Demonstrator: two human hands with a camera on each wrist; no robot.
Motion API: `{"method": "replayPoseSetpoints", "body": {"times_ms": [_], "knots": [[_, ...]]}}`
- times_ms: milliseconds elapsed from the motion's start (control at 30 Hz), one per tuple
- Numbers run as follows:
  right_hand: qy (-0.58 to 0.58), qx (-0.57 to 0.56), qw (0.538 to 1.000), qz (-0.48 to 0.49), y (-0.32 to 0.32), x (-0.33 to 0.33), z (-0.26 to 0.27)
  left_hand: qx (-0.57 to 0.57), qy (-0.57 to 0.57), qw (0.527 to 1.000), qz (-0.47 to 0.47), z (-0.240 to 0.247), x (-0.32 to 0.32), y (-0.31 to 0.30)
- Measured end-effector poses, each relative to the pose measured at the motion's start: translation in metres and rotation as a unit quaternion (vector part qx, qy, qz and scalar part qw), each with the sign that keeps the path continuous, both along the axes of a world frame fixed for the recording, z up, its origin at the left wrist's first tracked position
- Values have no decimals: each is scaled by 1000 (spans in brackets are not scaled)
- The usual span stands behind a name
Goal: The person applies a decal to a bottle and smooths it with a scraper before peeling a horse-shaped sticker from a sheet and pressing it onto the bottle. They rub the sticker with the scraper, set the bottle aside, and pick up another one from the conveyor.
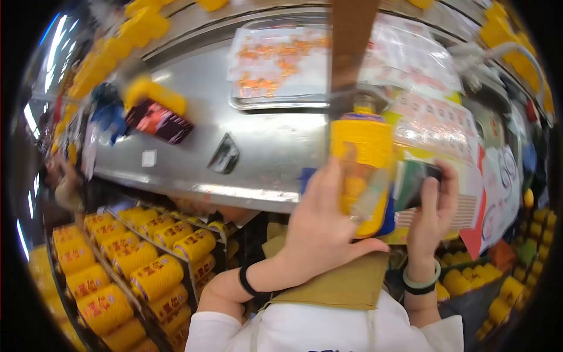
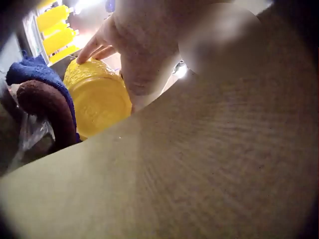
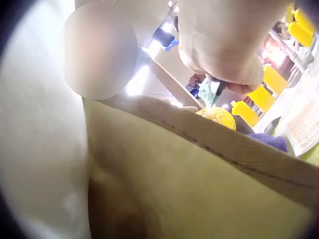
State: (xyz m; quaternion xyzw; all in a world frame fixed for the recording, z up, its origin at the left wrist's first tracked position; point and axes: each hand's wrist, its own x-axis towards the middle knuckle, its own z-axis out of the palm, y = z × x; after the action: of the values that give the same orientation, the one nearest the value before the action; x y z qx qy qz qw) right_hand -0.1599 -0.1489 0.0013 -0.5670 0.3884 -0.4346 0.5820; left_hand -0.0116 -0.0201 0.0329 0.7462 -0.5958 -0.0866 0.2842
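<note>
From where I stand, the metal tray (image 1: 281,107) on the steel table (image 1: 267,144) makes the handiest landmark. The yellow bottle (image 1: 365,141) is just off the tray's near right end, closer to the person than the tray is, with blue cloth (image 1: 387,218) showing at its lower right edge.

The bottle sits between the two hands. The left hand (image 1: 322,220) is the nearer one, already touching: its fingers reach along the bottle's left side, fairly straight, and the thumb stretches out past the base. That hand looks open, resting on the bottle rather than wrapped round it. The right hand (image 1: 433,214) is just beside the bottle's right side, fingers and thumb pinching a green-and-black piece (image 1: 411,183); whether that piece touches the bottle I can't tell.

The bottle's long axis runs nearly straight away from the person's body. Its neck points to the far side, past the tray's right end and towards a brown upright strip (image 1: 353,47), while the round base faces back to the body. How much it tilts off the table is hard to judge.

A small black holder (image 1: 224,154) lies nearer the person than the tray's left end, and printed sheets (image 1: 437,120) spread to the tray's right.
</note>
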Motion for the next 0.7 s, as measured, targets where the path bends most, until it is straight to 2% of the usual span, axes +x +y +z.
{"method": "replayPoseSetpoints", "body": {"times_ms": [167,233,300,367,433,500,567,633,667,700], "knots": [[-54,15,998,14,-6,3,-8,3,-44,999,6,0,-6,-3],[-14,-24,999,-20,-12,9,0,8,-34,999,6,-3,-4,-2],[-4,-37,999,-5,-16,12,14,-42,-7,999,13,-18,-3,2],[85,-137,987,15,-20,12,19,-72,17,997,18,-29,1,7],[107,-151,982,45,-20,11,25,-100,43,994,24,-37,3,11],[155,-160,959,177,-17,15,35,-118,134,982,55,-44,2,12],[184,-183,950,177,-20,28,44,-133,179,972,69,-54,1,10],[235,-323,903,157,-29,36,50,-163,240,956,38,-61,8,8],[234,-361,894,122,-33,45,54,-164,240,956,38,-60,8,8],[239,-435,864,93,-40,50,58,-180,243,952,36,-56,8,8]]}}
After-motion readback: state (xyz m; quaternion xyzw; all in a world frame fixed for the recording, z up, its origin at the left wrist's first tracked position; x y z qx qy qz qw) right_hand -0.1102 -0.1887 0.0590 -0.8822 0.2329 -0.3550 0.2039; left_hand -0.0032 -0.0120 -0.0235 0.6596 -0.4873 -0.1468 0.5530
